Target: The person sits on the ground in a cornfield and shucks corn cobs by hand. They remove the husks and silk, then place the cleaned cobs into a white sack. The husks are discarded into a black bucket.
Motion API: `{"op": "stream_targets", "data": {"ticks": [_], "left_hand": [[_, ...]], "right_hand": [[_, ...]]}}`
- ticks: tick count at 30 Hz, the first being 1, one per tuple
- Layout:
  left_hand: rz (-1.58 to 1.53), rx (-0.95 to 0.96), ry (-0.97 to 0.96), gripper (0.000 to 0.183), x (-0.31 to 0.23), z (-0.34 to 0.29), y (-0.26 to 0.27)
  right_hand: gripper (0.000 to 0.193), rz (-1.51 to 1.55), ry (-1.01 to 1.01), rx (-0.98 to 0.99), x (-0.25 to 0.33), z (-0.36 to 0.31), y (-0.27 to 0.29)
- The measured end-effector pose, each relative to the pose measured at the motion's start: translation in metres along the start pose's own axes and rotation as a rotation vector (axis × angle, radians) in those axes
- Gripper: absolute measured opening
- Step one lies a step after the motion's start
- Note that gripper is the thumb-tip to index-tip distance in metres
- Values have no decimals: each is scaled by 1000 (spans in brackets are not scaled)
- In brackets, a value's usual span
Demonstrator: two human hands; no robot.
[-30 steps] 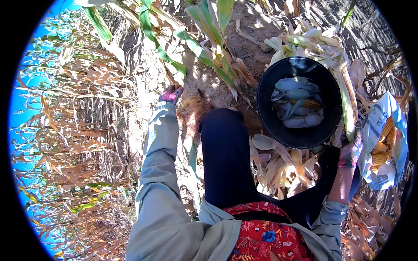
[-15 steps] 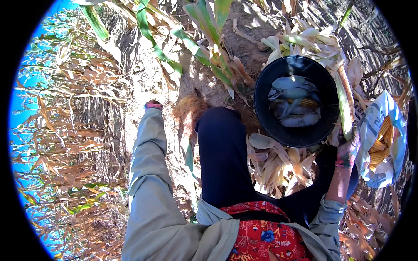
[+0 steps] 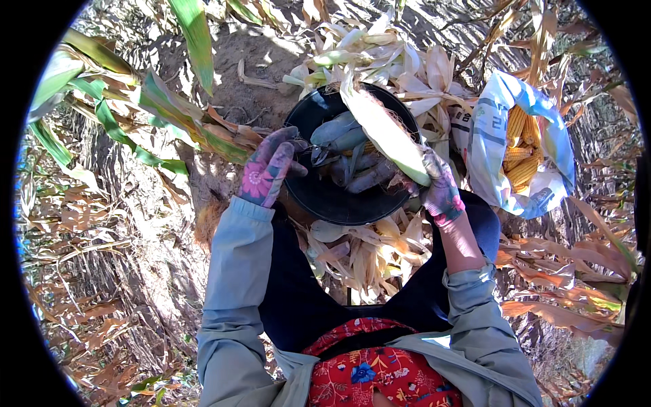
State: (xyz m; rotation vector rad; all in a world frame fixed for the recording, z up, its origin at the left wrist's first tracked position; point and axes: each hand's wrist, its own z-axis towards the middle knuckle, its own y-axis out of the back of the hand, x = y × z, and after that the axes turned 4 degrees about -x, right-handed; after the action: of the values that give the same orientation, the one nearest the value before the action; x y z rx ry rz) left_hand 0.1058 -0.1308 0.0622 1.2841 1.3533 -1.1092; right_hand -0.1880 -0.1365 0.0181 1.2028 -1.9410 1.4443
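My right hand [image 3: 442,186], in a patterned glove, grips a long ear of corn in its pale husk [image 3: 383,129] near its lower end. The ear slants up and left across the black bucket [image 3: 339,216], with brown silk along its edge. At the bucket's left rim is my left hand [image 3: 266,168], gloved too, its fingers bent and apart; I see nothing clearly held in it. Inside the bucket lie several husk-covered ears [image 3: 339,132], a little yellow grain showing among them.
A white and blue sack [image 3: 485,146] with husked yellow cobs [image 3: 522,152] stands at the right. Stripped husks [image 3: 380,251] lie between my legs, and more husks [image 3: 376,51] lie beyond the bucket. Green and dry corn leaves [image 3: 163,112] reach in from the left.
My left hand has come from far out on the left to the bucket's rim. My right hand has brought the ear from the bucket's right side over its opening. The view has shifted right.
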Motion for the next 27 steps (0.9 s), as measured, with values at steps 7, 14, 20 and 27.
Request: {"op": "stream_targets", "data": {"ticks": [7,14,20,27], "left_hand": [[-341,98,177,49,32,36,-25],[-146,-220,-3,40,21,41,-47],[-150,-255,28,38,32,45,-38],[-801,-186,165,31,45,46,-40]], "right_hand": [[43,-410,216,77,3,0,-13],[48,-479,235,82,1,3,-5],[51,-549,225,150,3,3,-7],[57,-755,330,186,-8,10,-7]]}}
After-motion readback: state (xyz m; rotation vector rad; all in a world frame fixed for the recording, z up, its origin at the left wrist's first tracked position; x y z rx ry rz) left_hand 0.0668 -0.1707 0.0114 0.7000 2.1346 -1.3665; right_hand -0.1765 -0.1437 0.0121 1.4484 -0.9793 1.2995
